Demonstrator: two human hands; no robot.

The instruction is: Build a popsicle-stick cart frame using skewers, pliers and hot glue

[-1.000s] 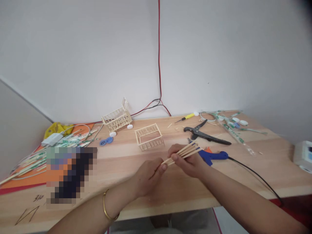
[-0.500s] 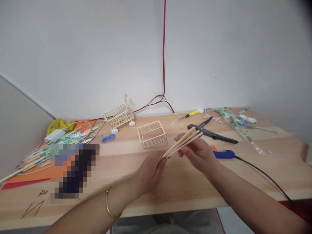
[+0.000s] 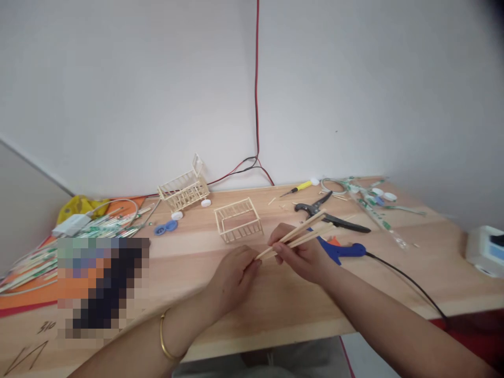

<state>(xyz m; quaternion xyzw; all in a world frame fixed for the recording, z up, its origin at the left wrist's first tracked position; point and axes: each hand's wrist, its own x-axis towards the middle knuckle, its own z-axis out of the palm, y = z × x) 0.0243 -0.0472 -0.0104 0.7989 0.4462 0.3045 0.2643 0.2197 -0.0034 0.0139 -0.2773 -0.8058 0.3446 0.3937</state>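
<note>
Several thin wooden sticks (image 3: 301, 230) are held over the front of the table, fanned out toward the upper right. My left hand (image 3: 235, 273) pinches their near ends. Farther along, the fingers of my right hand (image 3: 298, 255) are closed around the same sticks. Just beyond my hands stands a small open frame of sticks (image 3: 238, 219) with railed sides. A larger railed stick model (image 3: 183, 188), with a raised end piece, stands behind it to the left. Black pruning shears (image 3: 333, 216) and a blue glue gun (image 3: 346, 249) lie to the right of my right hand.
A yellow-handled screwdriver (image 3: 302, 186) lies near the wall. Plastic wrappers (image 3: 370, 205) and white caps are at back right, a white device (image 3: 486, 249) at the right edge. Wrapped sticks (image 3: 98, 226) lie on orange sheets at left, beside blue caps (image 3: 165, 227).
My right hand has slid down the sticks, nearer my left hand, and closed on them. The view has turned right, bringing the white device into sight.
</note>
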